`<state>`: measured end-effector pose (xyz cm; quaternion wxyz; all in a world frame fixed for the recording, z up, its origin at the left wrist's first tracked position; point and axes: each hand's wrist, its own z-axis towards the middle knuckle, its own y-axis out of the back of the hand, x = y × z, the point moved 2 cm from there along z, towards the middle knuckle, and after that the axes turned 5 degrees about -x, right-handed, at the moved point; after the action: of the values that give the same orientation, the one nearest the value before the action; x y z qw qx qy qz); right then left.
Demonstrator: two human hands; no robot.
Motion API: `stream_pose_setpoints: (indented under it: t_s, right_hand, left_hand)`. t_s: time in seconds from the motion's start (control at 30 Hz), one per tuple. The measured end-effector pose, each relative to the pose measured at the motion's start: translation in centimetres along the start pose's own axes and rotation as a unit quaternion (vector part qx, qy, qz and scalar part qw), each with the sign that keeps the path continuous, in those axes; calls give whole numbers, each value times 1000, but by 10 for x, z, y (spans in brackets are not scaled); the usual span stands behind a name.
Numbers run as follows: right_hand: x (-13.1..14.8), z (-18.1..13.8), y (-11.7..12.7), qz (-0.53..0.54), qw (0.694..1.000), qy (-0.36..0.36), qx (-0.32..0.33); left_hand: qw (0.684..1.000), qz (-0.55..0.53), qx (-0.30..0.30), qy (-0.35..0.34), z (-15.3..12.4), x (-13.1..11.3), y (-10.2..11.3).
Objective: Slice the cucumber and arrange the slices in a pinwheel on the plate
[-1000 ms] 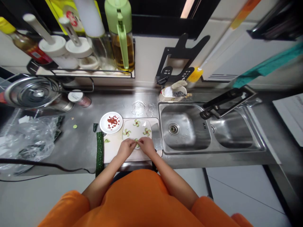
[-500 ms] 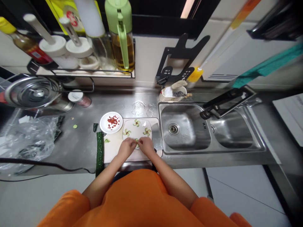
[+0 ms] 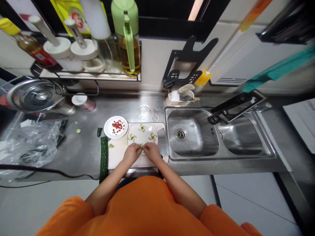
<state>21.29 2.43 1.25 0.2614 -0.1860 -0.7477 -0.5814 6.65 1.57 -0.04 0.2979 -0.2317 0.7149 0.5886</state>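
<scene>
My left hand (image 3: 133, 153) and my right hand (image 3: 151, 152) meet over the near edge of a square white plate (image 3: 147, 143). Both have their fingertips pinched together, right at the near pinwheel of cucumber slices (image 3: 142, 150). What sits between the fingertips is too small and too covered to make out. Three more pinwheels show on the plate: one at the far side (image 3: 142, 127), one at the left (image 3: 132, 137) and one at the right (image 3: 153, 137), each with red in it. Under the plate lies a pale cutting board (image 3: 118, 158). A round white plate (image 3: 106, 127) holds small red pieces (image 3: 118, 125).
A long dark green cucumber (image 3: 103, 155) lies along the board's left side, near a cut end piece (image 3: 99, 131). To the right is a steel double sink (image 3: 194, 131) with a black faucet (image 3: 226, 111). Crumpled plastic bags (image 3: 39, 141) and a lidded pot (image 3: 39, 95) stand left.
Both hands stay pinched at the near pinwheel with hardly any movement. The view has shifted very slightly; nothing on the counter has visibly moved.
</scene>
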Motion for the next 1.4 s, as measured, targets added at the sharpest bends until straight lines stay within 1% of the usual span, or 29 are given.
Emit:
stream_pose_setpoints:
  t_s: [0.2,0.33,0.47,0.67,0.83,1.07,1.27,1.4]
  right_hand:
    - [-3,0,-6,-45,999,17,3]
    - [-4,0,-9,-65,998,14,7]
    - [-3,0,-8,-58,998,11,6]
    - [-2,0,0,-31,999,9,-5]
    - [-4,-3,6,-36,999,-2,-9]
    - [-7,-3,7,-61,998,-27,-1]
    - [3,-2,4,-86,995,-44,6]
    - [4,-2,0,-108,993,-51,2]
  left_hand:
    - [1000,8,5,1,0,1,0]
    - [1000,19,9,1,1,0,0]
    - [1000,11,5,5,1,-1,1]
    - [1000,-17,-14,7,-1,-1,4]
    - [999,-24,-32,-7,-3,0,8]
    - [999,-12,-51,-10,-5,4,13]
    - [999,-20,-46,-8,-6,3,15]
    - [999,-24,-45,-7,-7,4,14]
